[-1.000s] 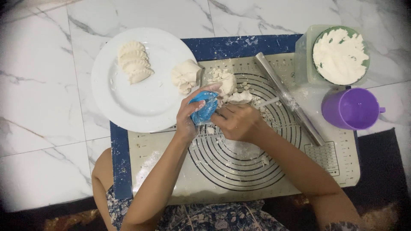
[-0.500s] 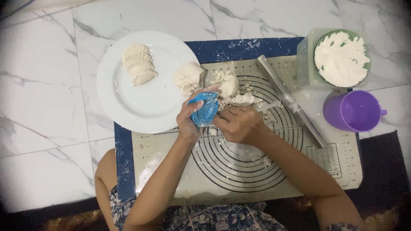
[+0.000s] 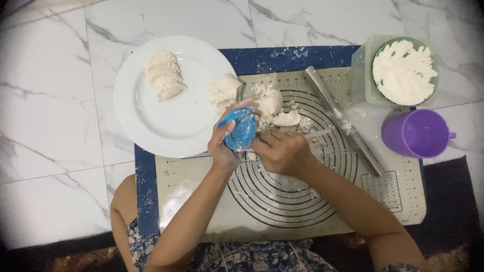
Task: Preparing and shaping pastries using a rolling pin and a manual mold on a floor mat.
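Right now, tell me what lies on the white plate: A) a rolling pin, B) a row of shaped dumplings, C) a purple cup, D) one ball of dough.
B: a row of shaped dumplings lies on the upper left part of the white plate, while the rolling pin rests on the mat and the purple cup stands off to the right.

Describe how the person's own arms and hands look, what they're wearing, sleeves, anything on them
Both forearms are bare, with no sleeves showing. The left hand and right hand wear no gloves, and no rings or bracelets show. A dark blue floral-print garment covers the lap.
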